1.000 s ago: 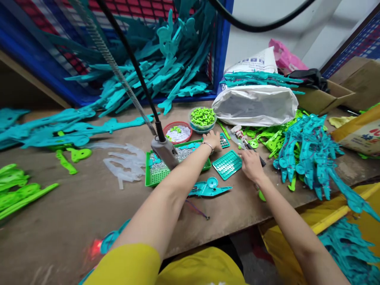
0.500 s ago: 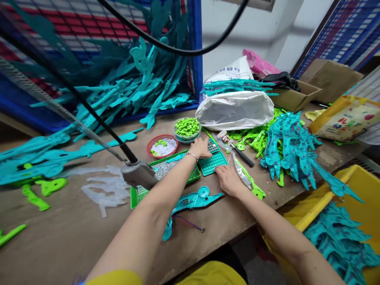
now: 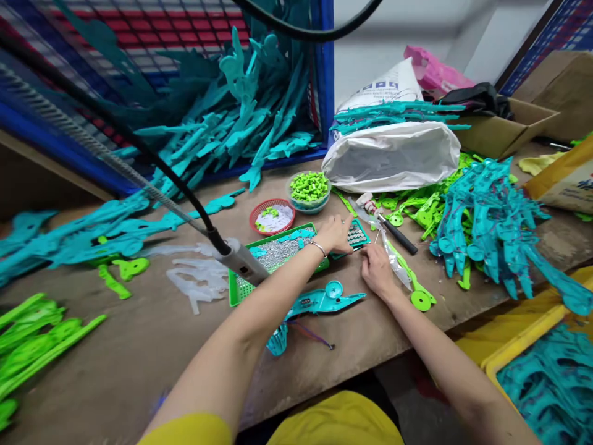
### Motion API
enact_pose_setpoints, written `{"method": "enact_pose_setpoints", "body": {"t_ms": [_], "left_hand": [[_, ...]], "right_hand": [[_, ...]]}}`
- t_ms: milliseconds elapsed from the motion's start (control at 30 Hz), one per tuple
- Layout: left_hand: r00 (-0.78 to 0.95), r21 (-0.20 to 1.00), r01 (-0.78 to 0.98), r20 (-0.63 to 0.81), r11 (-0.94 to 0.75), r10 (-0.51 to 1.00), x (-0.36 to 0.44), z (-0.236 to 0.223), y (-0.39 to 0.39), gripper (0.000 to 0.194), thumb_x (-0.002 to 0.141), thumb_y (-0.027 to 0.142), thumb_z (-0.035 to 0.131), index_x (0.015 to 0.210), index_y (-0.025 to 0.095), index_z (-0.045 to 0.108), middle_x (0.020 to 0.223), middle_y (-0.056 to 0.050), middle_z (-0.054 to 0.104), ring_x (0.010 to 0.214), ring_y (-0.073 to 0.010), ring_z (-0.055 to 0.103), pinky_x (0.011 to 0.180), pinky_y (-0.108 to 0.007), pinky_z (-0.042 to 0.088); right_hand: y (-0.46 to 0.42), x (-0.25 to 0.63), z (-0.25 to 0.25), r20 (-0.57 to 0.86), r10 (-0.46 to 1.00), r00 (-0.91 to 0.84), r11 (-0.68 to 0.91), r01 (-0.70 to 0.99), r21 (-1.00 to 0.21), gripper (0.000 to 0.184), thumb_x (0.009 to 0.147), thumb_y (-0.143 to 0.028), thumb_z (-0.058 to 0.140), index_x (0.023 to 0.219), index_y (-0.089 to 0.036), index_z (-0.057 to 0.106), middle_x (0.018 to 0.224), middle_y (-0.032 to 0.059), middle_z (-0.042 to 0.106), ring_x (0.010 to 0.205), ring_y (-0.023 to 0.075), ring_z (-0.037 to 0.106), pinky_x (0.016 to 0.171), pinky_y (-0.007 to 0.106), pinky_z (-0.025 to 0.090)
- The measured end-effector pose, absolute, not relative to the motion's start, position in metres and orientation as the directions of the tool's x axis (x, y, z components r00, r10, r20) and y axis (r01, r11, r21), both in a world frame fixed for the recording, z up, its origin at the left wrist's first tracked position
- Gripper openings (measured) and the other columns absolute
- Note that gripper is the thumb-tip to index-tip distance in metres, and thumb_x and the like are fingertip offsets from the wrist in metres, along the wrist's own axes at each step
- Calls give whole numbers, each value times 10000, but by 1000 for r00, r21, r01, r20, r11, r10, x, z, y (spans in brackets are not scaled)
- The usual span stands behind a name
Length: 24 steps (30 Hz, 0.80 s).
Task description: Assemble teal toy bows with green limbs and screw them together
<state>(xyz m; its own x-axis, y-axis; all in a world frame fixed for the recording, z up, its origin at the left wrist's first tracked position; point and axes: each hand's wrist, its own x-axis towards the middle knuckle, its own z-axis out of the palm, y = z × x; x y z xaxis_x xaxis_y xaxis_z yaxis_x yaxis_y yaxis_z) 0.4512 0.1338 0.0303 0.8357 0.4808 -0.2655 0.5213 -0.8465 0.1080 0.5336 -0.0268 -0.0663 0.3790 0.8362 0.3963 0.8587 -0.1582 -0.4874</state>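
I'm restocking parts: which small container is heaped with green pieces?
The round clear bowl; the red basket holds mainly white pieces, and the green tray mostly small silvery ones.

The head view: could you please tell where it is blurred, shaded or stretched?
Head view: printing on the white sack is too soft to read; head view: the sack's mouth lies in grey shade; head view: the wide lens seems to stretch the left forearm.

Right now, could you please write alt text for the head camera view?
A person's left hand and right hand are close together beside a teal tray of round silvery pieces on a cluttered brown workbench. Nearer lies a turquoise plastic part; behind, a bowl of green pieces.
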Motion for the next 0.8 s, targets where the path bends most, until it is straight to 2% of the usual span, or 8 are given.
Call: {"method": "enact_pose_setpoints", "body": {"t_ms": [133, 267, 433, 533, 633, 700, 800], "left_hand": [[830, 104, 531, -264, -841, 491, 448, 24, 127, 1136, 704, 515, 724, 1585, 152, 107, 1451, -231, 416, 1344, -392, 420, 1097, -455, 361], [823, 121, 545, -262, -829, 503, 447, 20, 123, 1115, 744, 492, 707, 1589, 156, 60, 1478, -226, 398, 1385, -382, 391, 1110, -445, 350], [805, 144, 569, -297, -810, 513, 449, 24, 120, 1085, 755, 412, 710, 1593, 165, 66, 1514, -225, 399, 1407, -368, 408, 1104, -450, 381], [774, 127, 604, -327, -787, 542, 451, 27, 122, 1028, 771, 330, 691, 1596, 175, 96, 1536, -247, 394, 1406, -380, 425, 1098, -515, 392], [734, 85, 647, -340, -758, 588, 453, 29, 124, 966, 785, 287, 683, 1589, 153, 165, 1559, -291, 355, 1435, -434, 380, 1113, -620, 339], [727, 63, 659, -309, -749, 613, 455, 32, 119, 865, 844, 261, 622, 1584, 125, 194, 1595, -295, 287, 1485, -442, 287, 1144, -643, 277], [756, 56, 641, -213, -765, 618, 454, 41, 92, 644, 975, 196, 365, 1587, 93, 193, 1651, -249, 176, 1548, -370, 141, 1212, -596, 175]], "right_hand": [[-26, 533, -66, 407, 809, 424, -161, 827, -539, 235, 839, -79, 433, 947, -172, 620, 1037, 140, 667, 1033, 264, 594, 953, 415, 476], [-26, 531, -67, 428, 782, 454, -160, 809, -566, 193, 848, -91, 436, 884, -202, 589, 916, 96, 631, 924, 245, 594, 864, 385, 490], [-27, 533, -70, 483, 726, 490, -162, 804, -572, 148, 840, -128, 484, 920, -208, 580, 1007, 119, 592, 986, 270, 573, 895, 443, 483], [-26, 534, -72, 498, 730, 468, -141, 816, -561, 142, 838, -125, 487, 898, -211, 584, 996, 115, 606, 984, 269, 576, 897, 448, 483], [-25, 535, -74, 506, 738, 447, -125, 827, -548, 129, 846, -131, 489, 870, -210, 587, 958, 108, 626, 950, 260, 582, 872, 434, 492], [-24, 536, -74, 512, 739, 439, -121, 833, -539, 119, 852, -143, 493, 861, -208, 593, 940, 108, 633, 933, 259, 584, 860, 433, 497], [-25, 538, -75, 520, 745, 418, -116, 849, -516, 142, 867, -159, 481, 879, -207, 614, 949, 118, 645, 938, 270, 589, 862, 456, 501]]}}
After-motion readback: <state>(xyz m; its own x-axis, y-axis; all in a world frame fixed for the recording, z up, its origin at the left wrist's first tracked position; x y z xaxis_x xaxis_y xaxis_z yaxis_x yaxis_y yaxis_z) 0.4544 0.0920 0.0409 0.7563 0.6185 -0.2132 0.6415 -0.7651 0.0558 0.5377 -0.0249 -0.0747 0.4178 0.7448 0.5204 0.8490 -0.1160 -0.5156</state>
